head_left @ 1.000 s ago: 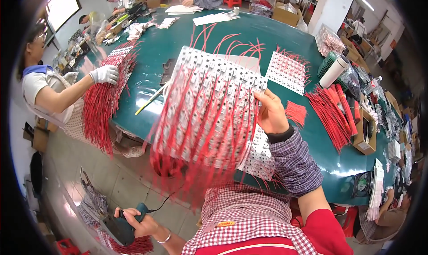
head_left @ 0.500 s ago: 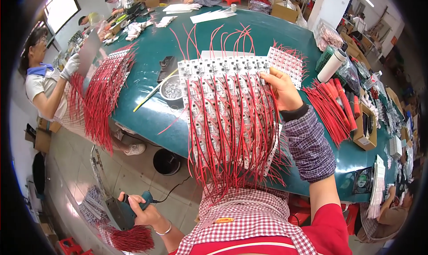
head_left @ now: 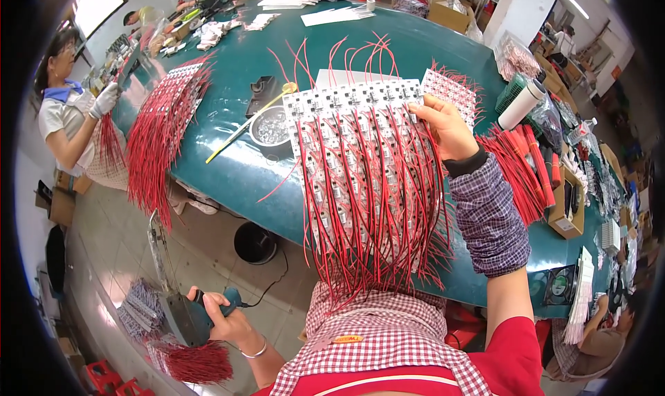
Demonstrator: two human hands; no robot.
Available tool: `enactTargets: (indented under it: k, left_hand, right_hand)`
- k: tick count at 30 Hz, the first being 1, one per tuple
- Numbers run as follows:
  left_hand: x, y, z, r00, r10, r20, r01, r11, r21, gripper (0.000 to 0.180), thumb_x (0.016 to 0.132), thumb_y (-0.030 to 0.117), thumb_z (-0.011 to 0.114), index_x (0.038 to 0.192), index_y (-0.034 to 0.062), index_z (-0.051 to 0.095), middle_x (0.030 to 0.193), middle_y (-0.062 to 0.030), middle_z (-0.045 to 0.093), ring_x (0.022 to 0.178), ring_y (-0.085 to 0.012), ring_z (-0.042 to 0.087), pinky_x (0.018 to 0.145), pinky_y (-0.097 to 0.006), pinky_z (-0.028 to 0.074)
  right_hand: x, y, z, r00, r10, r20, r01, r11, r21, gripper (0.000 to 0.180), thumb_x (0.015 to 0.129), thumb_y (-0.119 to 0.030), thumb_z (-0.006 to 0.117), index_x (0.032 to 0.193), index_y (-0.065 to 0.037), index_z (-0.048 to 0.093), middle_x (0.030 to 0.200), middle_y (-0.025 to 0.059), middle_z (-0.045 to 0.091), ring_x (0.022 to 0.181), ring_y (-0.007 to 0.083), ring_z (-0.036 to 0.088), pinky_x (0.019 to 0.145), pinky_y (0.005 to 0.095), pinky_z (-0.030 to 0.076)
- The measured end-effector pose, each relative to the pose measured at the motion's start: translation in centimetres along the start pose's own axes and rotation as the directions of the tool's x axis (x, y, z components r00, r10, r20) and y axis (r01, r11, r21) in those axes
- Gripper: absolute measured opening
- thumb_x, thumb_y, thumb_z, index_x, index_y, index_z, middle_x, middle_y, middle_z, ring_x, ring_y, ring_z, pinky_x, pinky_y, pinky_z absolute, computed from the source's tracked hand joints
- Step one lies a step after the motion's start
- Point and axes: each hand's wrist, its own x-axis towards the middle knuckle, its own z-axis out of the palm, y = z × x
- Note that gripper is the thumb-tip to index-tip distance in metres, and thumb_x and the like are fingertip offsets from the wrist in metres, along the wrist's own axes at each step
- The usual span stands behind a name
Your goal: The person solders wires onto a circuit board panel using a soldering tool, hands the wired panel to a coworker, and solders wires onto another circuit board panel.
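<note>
My right hand [head_left: 447, 122] pinches the upper right corner of a white circuit board panel [head_left: 360, 99]. Rows of small dark parts cover the panel, and many long red and black wires hang down its front. It is tilted up over the table's near edge, its lower end by my checked apron. Down at the left, my left hand [head_left: 225, 320] grips a teal corded power tool [head_left: 196, 318] with a long, narrow metal arm pointing up. The tool is held off the table, above the floor.
A metal bowl [head_left: 272, 126] of small pieces stands on the green table [head_left: 235, 157], beside a yellow stick [head_left: 228, 144]. Bundles of red wire [head_left: 516, 167] lie at right. A co-worker [head_left: 66, 119] stands at left by another wired panel [head_left: 166, 112]. A black bucket [head_left: 255, 243] is on the floor.
The panel in my right hand has shifted slightly right, uncovering more of the bowl and yellow stick. The co-worker's grey sheet is turned and lowered. My left hand still grips the tool.
</note>
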Motion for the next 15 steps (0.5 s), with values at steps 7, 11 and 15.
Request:
enactTargets:
  k: [7, 11, 15]
  left_hand:
    - [0.0, -0.5, 1.6, 0.993, -0.091, 0.070, 0.093, 0.995, -0.036, 0.028, 0.092, -0.008, 0.055, 0.119, -0.0101, 0.052, 0.096, -0.0147, 0.058, 0.057, -0.0107, 0.044, 0.052, -0.025, 0.040]
    - [0.1, -0.9, 3.4, 0.985, -0.153, 0.085, 0.162, 0.980, -0.113, 0.027, 0.091, -0.008, 0.057, 0.118, -0.0073, 0.051, 0.119, -0.0199, 0.059, 0.060, -0.0112, 0.049, 0.052, -0.025, 0.043]
    - [0.6, -0.9, 6.6, 0.970, -0.196, 0.143, 0.217, 0.964, -0.151, 0.033, 0.090, -0.008, 0.061, 0.120, -0.0045, 0.050, 0.126, -0.0192, 0.057, 0.064, -0.0122, 0.052, 0.054, -0.026, 0.046]
  right_hand:
    - [0.7, 0.7, -0.2, 0.999, 0.043, -0.017, -0.044, 0.998, -0.035, 0.025, 0.099, -0.005, 0.057, 0.121, 0.005, 0.061, 0.110, 0.0118, 0.071, 0.092, 0.0157, 0.071, 0.082, 0.0307, 0.060]
    - [1.0, 1.0, -0.1, 0.995, 0.095, -0.004, -0.096, 0.995, -0.043, 0.025, 0.099, -0.005, 0.057, 0.121, 0.006, 0.061, 0.110, 0.0119, 0.071, 0.092, 0.0158, 0.071, 0.083, 0.0312, 0.059]
    - [1.5, 0.6, 0.0, 0.993, 0.117, 0.002, -0.116, 0.990, -0.079, 0.025, 0.099, -0.006, 0.058, 0.120, 0.006, 0.062, 0.110, 0.0120, 0.071, 0.092, 0.0159, 0.071, 0.084, 0.0313, 0.059]
